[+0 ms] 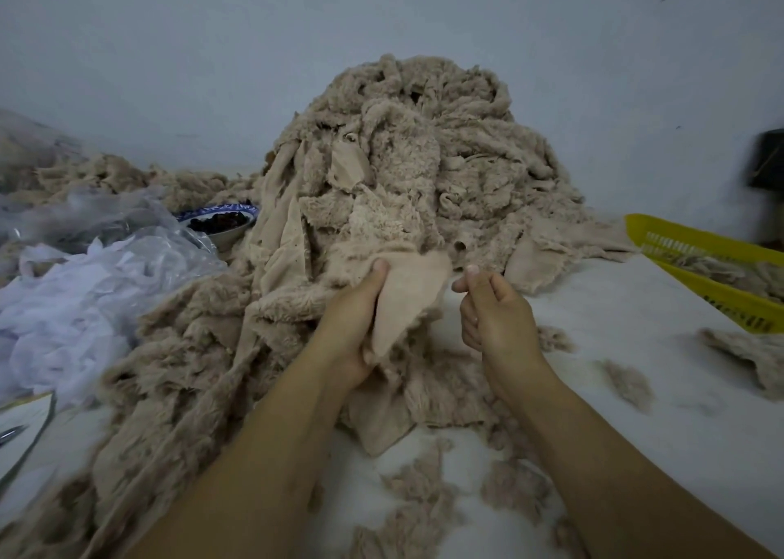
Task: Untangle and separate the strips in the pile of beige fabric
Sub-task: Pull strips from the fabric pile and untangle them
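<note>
White surface [594,452]: one pile [424,155], one basket [721,293]

Left hand [353,325] around a fabric strip [408,297], thumb on top; right hand [494,309] alongside, fingers curled, thumb up.

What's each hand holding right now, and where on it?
Left hand grips a beige fabric piece along its left edge, thumb on the smooth backing. Right hand is curled, nothing visible in it.

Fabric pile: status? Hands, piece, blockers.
Left hand grips a beige piece, thumb on top. Right hand curled beside it, apparently empty. Pile heaped behind, tangled. Nothing blocks either hand.
</note>
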{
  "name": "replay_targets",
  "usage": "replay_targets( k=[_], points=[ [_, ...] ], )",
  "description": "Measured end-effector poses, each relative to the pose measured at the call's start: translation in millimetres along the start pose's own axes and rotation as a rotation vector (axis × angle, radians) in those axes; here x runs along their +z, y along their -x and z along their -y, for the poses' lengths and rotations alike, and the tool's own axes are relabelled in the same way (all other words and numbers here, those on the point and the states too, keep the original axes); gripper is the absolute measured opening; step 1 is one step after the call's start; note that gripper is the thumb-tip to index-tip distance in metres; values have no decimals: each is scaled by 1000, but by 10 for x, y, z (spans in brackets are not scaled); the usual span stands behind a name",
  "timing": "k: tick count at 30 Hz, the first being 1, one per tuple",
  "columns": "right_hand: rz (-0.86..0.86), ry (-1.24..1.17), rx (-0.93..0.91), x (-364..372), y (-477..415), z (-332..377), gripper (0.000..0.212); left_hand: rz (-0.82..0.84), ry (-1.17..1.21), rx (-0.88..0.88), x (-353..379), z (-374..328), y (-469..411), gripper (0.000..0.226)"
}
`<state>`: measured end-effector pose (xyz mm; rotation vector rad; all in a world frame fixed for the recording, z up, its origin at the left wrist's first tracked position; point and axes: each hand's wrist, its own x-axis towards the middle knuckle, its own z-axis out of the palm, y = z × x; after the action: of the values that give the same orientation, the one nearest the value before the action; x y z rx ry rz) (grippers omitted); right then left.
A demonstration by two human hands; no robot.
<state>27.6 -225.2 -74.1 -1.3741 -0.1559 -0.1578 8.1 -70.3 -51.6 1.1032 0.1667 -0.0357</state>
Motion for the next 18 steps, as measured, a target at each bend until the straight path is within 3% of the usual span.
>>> replay_targets(
  k=[4, 7, 10, 11, 14, 18],
  points=[
    [20, 57, -3, -4, 28, -16, 46, -16, 123, -23, -5, -15, 6, 30],
    [238, 217, -58, 55, 109, -72, 58, 5, 276, 17, 44, -8, 11, 31],
    [427, 409, -114, 163, 219, -79, 34, 94, 488, 43, 28, -18, 9, 32],
    [421, 444, -149, 178, 224, -81, 26, 113, 507, 42, 19, -12, -1, 32],
    [299, 533, -219, 132, 173, -133, 42, 117, 543, 77, 24, -7, -35, 29],
    [177, 520, -218, 51, 132, -78, 43, -37, 732, 238, -140, -153, -125, 29]
  ],
)
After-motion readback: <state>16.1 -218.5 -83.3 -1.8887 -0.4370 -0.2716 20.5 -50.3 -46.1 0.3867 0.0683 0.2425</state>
